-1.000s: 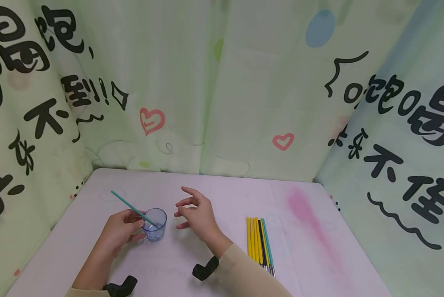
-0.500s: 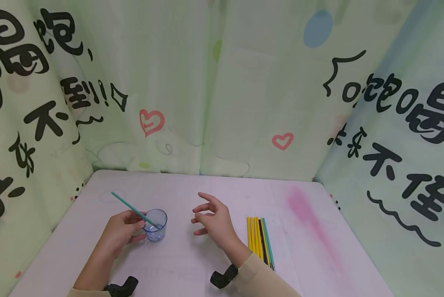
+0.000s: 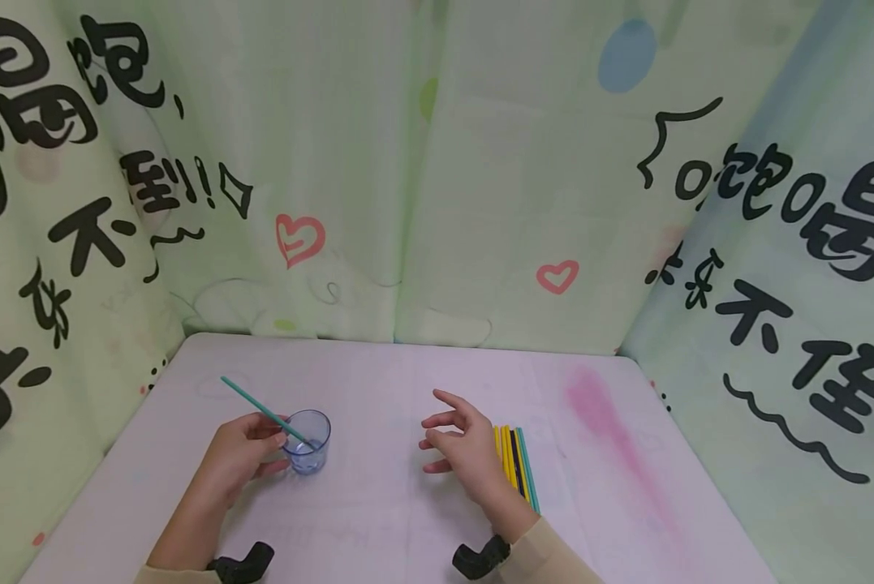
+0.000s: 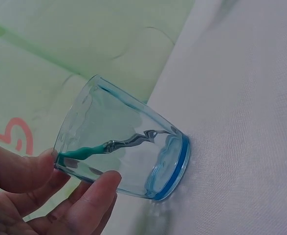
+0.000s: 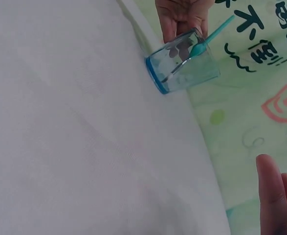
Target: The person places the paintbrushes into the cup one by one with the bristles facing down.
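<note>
1. While the left hand point(image 3: 241, 448) holds the clear cup point(image 3: 308, 464), the right hand point(image 3: 466, 450) has swung away across the table point(image 3: 363, 519). A second ago it was near the cup; now the two hands are well apart.

2. In the head view, the right hand has reached the row of brushes point(image 3: 517, 458) and covers its left end. Its fingers are spread and loosely bent, with nothing between them. It seems to hang above the table; whether it touches a handle, I cannot tell.

3. The left hand has barely shifted. The left wrist view shows its thumb at the rim and its fingers along the side, so the cup keeps its place, upright toward the left of the table.

4. The teal brush point(image 3: 250, 399) has stayed put too. It leans in the cup, metal end down, its handle slanting out over the rim past the thumb. Whether the thumb presses it is unclear.

5. Beyond the right hand show yellow, dark and teal handles, side by side. Their near ends are hidden behind hand and wrist, so I cannot count them exactly.

6. As a judgement, the change leaves one brush in the cup and the right hand free, with the others within easy reach. The left hand's grip should keep the cup from tipping under the leaning handle.
</note>
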`<state>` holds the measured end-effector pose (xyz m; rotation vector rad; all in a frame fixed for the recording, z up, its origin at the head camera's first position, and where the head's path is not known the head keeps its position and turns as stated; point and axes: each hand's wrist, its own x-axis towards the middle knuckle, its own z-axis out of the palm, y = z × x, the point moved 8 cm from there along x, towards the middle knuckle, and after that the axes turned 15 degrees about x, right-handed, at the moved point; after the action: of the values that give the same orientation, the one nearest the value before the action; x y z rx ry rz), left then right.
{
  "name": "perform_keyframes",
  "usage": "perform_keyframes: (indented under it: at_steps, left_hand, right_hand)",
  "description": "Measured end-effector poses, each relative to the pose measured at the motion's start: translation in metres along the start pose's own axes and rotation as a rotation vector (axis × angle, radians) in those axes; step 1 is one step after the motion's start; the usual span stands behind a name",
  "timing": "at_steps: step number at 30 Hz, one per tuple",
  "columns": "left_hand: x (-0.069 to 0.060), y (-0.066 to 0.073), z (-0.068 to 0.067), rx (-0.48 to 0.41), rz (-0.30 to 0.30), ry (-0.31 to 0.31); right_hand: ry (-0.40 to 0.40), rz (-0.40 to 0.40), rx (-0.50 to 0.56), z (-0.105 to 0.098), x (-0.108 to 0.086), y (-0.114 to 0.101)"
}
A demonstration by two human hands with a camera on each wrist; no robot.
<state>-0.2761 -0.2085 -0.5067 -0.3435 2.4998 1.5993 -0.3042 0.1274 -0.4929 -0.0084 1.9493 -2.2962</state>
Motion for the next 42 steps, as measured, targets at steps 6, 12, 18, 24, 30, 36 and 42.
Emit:
perform_keyframes:
  at_steps: [6,12,18,24,30,36,42]
  left_hand:
    - [0.000,0.000,0.000,-0.002,-0.003,0.003]
    - [0.000,0.000,0.001,0.004,-0.012,0.001]
    - [0.000,0.001,0.001,0.015,-0.017,0.004]
    - [-0.001,0.001,0.001,0.013,-0.019,0.001]
    - [-0.002,0.001,0.001,0.009,-0.018,-0.003]
    - [-0.002,0.002,0.001,0.007,-0.016,-0.004]
    - [-0.001,0.001,0.001,0.017,-0.016,-0.003]
  right_hand:
    - [0.037,0.011,-0.036,-0.023,-0.006,0.003]
    - [0.101,0.017,-0.069,-0.051,-0.011,-0.002]
    - [0.166,0.030,-0.129,-0.080,-0.017,-0.010]
    - [0.216,0.059,-0.231,-0.107,-0.025,-0.015]
    - [0.233,0.103,-0.372,-0.131,-0.029,-0.013]
    - [0.241,0.156,-0.458,-0.146,-0.030,-0.009]
    - [0.264,0.191,-0.508,-0.159,-0.029,-0.005]
